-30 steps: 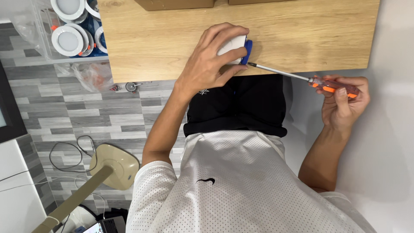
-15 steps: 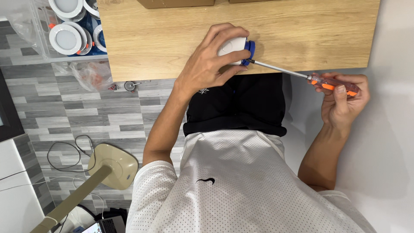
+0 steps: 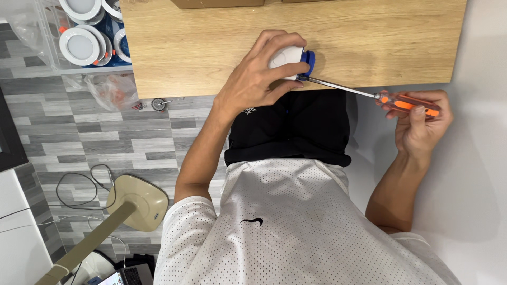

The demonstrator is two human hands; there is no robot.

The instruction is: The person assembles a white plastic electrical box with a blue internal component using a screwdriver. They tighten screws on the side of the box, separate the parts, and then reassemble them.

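Observation:
My left hand point(image 3: 259, 79) grips a small round white light fitting point(image 3: 288, 57) with a blue back part point(image 3: 310, 60), pressed on the near edge of a wooden table point(image 3: 211, 47). My right hand point(image 3: 422, 124) holds a screwdriver with an orange handle point(image 3: 409, 102). Its long metal shaft point(image 3: 338, 87) runs left, and the tip meets the fitting at the blue part.
A clear bin point(image 3: 84, 37) with several round white light fittings stands left of the table. A plastic bag point(image 3: 113, 89) and small parts lie on the grey plank floor. A beige lamp base point(image 3: 140, 200) and cables sit at lower left. A white wall is at right.
The view shifted slightly; both hands, the fitting and the screwdriver stay in nearly the same places.

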